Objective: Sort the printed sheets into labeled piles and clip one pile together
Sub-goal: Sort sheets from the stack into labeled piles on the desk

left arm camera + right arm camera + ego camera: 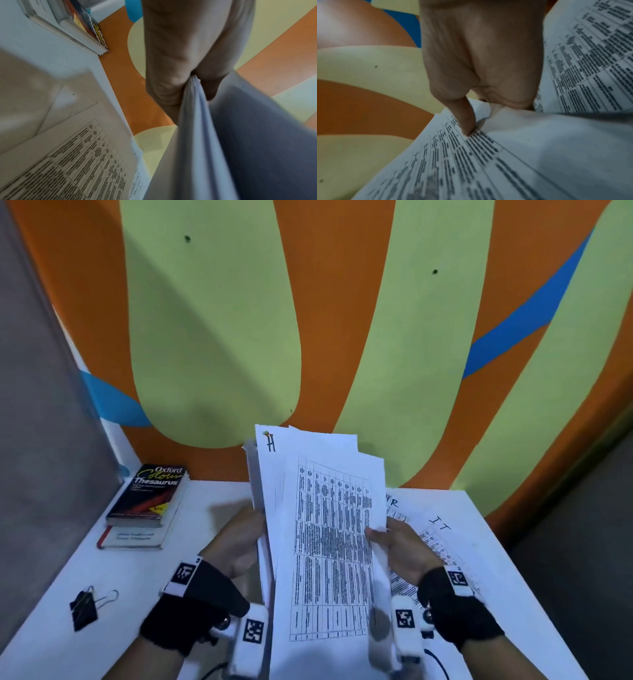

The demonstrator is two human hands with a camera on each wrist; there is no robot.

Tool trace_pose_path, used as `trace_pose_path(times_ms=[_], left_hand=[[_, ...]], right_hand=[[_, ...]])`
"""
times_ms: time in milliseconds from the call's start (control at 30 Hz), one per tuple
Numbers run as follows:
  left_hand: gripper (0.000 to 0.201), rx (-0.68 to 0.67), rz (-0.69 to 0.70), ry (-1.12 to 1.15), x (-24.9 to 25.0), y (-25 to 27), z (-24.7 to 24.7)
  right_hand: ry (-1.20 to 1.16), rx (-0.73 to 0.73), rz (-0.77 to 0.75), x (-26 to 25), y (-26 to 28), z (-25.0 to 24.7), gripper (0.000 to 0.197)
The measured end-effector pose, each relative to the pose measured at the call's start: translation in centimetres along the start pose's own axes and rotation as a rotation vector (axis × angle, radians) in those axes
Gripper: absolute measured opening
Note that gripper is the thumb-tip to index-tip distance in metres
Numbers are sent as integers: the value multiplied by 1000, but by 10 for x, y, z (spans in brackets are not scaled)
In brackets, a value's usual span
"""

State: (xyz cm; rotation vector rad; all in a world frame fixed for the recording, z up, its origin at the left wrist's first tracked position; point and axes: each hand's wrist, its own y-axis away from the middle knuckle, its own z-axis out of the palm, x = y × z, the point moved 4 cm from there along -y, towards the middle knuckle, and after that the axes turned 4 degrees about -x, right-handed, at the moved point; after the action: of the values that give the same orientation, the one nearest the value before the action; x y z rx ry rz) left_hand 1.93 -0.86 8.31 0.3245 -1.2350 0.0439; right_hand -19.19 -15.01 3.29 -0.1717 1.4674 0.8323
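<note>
I hold a stack of printed sheets [325, 529] upright over the white table [212, 546]. My left hand [255, 529] grips its left edge, the papers pinched between thumb and fingers [192, 82]. My right hand [376, 534] pinches the front table-printed sheets at their right edge, and its thumb [467, 121] presses on the print. A sheet behind them is marked "H" [270, 443]. To the right, two piles lie flat on the table, labelled "HR" [392, 503] and "IT" [440, 523]. A black binder clip [84, 609] lies at the front left.
Two stacked books [147, 501], a thesaurus on top, sit at the table's back left corner. A painted orange and green wall [212, 337] stands directly behind the table. A grey panel [41, 440] borders the left side. A cable [438, 662] trails by my right wrist.
</note>
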Motion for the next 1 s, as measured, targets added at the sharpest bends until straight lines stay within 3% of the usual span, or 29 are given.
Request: trace_pose_path(times_ms=[67,167,233,333,467,533,600,633,700,767,800,833,867,933,1000], left_hand=[[37,-20,17,80,7,3,5],[58,-59,83,213,14,12,15],[50,-31,158,65,4,16,21],[25,172,241,-347,-25,5,15],[29,286,273,-482,-30,0,8],[28,212,291,-381,-17,3,9],[25,33,304,-222,4,10,16],[33,-44,313,-184,13,13,19],[51,-98,329,-176,35,17,20],[55,-40,369,-175,56,16,13],[51,12,396,-186,65,16,9],[42,72,440,-206,72,12,5],[31,134,489,-218,78,11,3],[22,210,573,-225,83,7,2],[20,248,588,-258,75,2,1]], right_hand=[[-50,-10,-20,-3,1,4,15],[125,-20,7,1,1,9,16],[241,23,21,13,0,10,18],[270,132,35,35,-6,9,25],[268,138,70,54,-7,11,33],[193,45,42,50,-3,12,57],[-23,-81,13,39,2,13,82],[-137,-152,-20,31,3,13,86],[-254,-212,-80,7,9,14,82],[-193,-169,-200,-23,18,16,79],[-122,-119,-277,-38,25,17,64],[-42,-56,-370,-54,35,20,36],[46,-5,-479,-71,44,26,26],[173,108,-626,-92,57,33,45],[228,115,-734,-95,57,31,35]])
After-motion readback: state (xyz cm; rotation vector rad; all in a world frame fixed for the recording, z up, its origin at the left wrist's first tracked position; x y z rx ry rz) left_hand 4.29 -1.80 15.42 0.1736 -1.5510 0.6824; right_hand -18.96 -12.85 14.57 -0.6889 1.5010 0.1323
